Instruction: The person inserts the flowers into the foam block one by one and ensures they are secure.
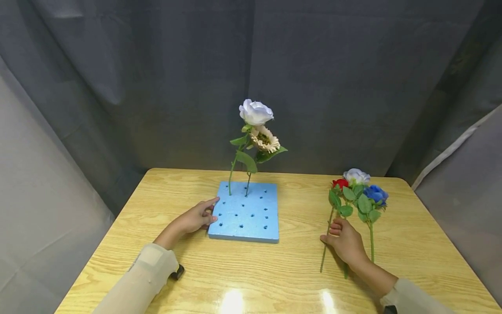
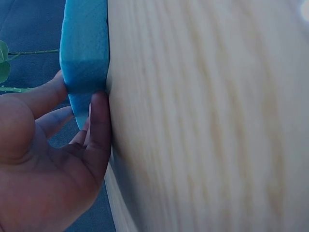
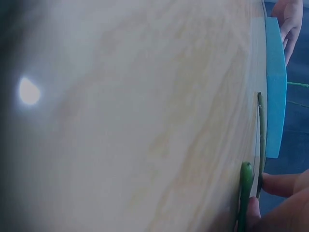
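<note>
My left hand (image 1: 196, 216) grips the left edge of a light blue foam board (image 1: 245, 220) with rows of small holes. Its digits lie over and beside that edge in the left wrist view. A white artificial rose (image 1: 256, 112) and a cream daisy-like flower (image 1: 265, 139) stand upright in the board's back holes. On the right, my right hand (image 1: 346, 242) pinches the thin stem of a red rose (image 1: 340, 183), which lies among other flowers. The right wrist view shows the thumb (image 3: 280, 184) against this stem, a thicker green stem (image 3: 245, 186) close by.
A pale white-lilac rose (image 1: 357, 176) and a blue rose (image 1: 375, 194) lie on the wooden table (image 1: 298, 270) beside the red one, their leaves overlapping. Dark grey cloth (image 1: 176, 87) hangs behind the table. A small black object (image 1: 177, 272) shows at the left sleeve.
</note>
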Tool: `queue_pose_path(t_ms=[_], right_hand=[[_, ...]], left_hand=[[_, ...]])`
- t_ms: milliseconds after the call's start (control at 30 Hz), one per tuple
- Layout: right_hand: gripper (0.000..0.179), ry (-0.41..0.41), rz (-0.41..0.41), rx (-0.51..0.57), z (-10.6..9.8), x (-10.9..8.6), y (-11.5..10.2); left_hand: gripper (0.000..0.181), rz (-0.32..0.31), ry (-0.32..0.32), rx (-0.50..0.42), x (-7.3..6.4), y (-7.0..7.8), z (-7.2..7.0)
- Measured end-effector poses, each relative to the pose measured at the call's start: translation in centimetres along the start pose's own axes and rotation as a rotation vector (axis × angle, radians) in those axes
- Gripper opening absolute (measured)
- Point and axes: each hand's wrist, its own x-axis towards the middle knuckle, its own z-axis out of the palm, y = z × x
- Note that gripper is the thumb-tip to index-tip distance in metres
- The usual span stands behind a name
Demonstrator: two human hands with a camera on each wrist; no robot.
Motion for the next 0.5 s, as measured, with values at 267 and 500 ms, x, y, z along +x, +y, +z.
queue_pose_path(t_ms=[267, 500], right_hand=[[0.075, -0.001, 0.018, 0.013, -0.06, 0.31, 0.02], [0.071, -0.011, 0.034, 0.065, -0.55, 0.54, -0.29]], left_hand=[[0.070, -0.005, 0.010, 0.005, -0.05, 0.02, 0.08], [0.070, -0.005, 0.012, 0.003, 0.02, 0.04, 0.03]])
